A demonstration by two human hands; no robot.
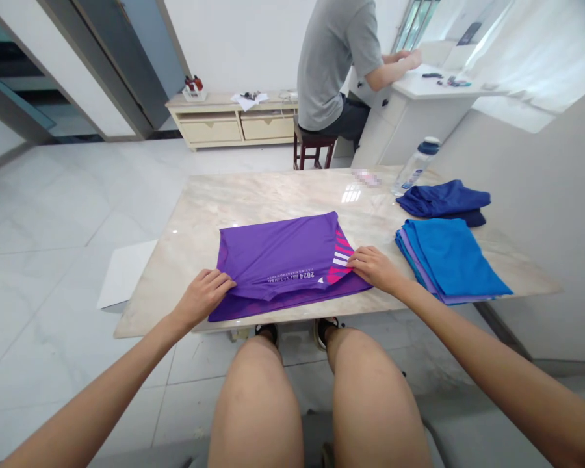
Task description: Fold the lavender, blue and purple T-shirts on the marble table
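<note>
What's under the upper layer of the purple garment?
More purple fabric shows along the near edge, against the table. Whatever lies beneath the printed middle of the purple garment is covered.

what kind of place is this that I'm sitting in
Probably a living area in a home: a low drawer cabinet stands against the wall, a wooden stool seats another person, and a purple shirt lies on the marble-look table.
</note>
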